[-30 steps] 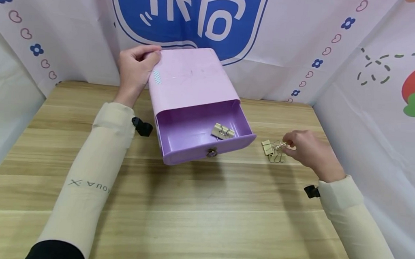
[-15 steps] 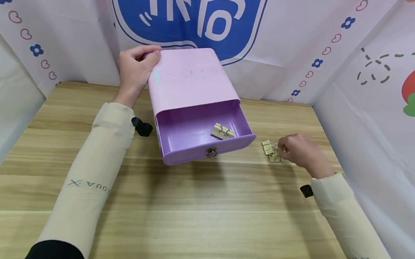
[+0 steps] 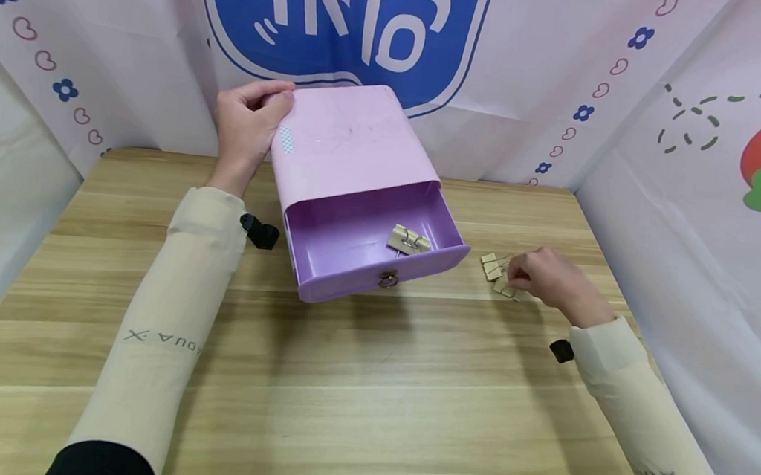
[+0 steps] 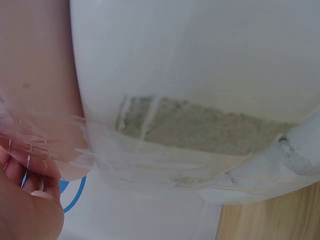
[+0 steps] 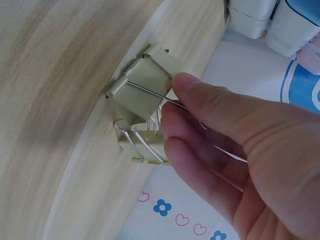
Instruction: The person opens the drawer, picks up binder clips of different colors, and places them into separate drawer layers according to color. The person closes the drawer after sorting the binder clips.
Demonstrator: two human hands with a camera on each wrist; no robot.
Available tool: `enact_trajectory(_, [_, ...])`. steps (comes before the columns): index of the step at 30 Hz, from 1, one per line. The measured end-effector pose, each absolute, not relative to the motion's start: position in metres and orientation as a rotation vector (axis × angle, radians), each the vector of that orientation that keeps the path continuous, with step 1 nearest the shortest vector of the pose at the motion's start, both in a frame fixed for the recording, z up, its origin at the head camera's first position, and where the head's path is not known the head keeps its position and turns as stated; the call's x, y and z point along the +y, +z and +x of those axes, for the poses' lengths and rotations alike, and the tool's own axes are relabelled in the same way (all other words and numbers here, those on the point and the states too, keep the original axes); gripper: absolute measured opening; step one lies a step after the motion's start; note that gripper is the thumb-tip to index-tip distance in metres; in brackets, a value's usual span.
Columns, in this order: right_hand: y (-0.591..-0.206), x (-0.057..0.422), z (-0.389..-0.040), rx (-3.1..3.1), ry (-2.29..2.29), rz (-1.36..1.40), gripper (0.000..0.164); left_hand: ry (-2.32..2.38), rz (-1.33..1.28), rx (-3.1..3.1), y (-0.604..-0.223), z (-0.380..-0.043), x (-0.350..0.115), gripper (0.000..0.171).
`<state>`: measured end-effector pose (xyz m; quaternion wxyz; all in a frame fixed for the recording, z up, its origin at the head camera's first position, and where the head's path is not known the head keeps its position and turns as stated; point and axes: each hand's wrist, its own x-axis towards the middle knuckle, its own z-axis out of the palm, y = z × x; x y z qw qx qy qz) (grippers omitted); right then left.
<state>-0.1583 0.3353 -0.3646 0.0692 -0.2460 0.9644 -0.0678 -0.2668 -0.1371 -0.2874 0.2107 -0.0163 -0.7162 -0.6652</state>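
Observation:
My left hand [image 3: 250, 124] grips the back left corner of a pink drawer box [image 3: 354, 142], thumb on top. In the left wrist view, part of the left hand [image 4: 32, 200] shows beside the box's side. The purple drawer [image 3: 333, 245] is pulled out at the front. Inside the drawer, a gold binder clip [image 3: 409, 240] lies near the front right. On the table to the right, my right hand [image 3: 555, 277] pinches a wire handle of a gold binder clip [image 5: 142, 90] between thumb and fingers. Another binder clip [image 5: 142, 145] lies against it, partly hidden by the fingers.
The wooden table [image 3: 368, 400] reaches back to a white printed cloth wall [image 3: 520, 77]. A second cloth wall [image 3: 704, 218] runs along the right side. A metal ring pull [image 3: 388, 278] sits on the drawer front.
My right hand has shifted left and slightly down onto the binder clips, which have moved a little on the table. The left hand and the drawer box have stayed put.

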Motion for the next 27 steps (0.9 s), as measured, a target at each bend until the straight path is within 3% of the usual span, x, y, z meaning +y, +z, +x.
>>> enact_trajectory(12, [-0.361, 0.337, -0.148, 2.886, -0.255, -0.767, 0.020, -1.846, -0.052, -1.980, -0.290, -0.271, -0.137, 0.021])
enact_trajectory(27, [-0.332, 0.327, -0.139, 2.961, -0.302, -0.733, 0.003, -1.846, -0.046, -1.990, -0.288, -0.268, -0.138, 0.021])
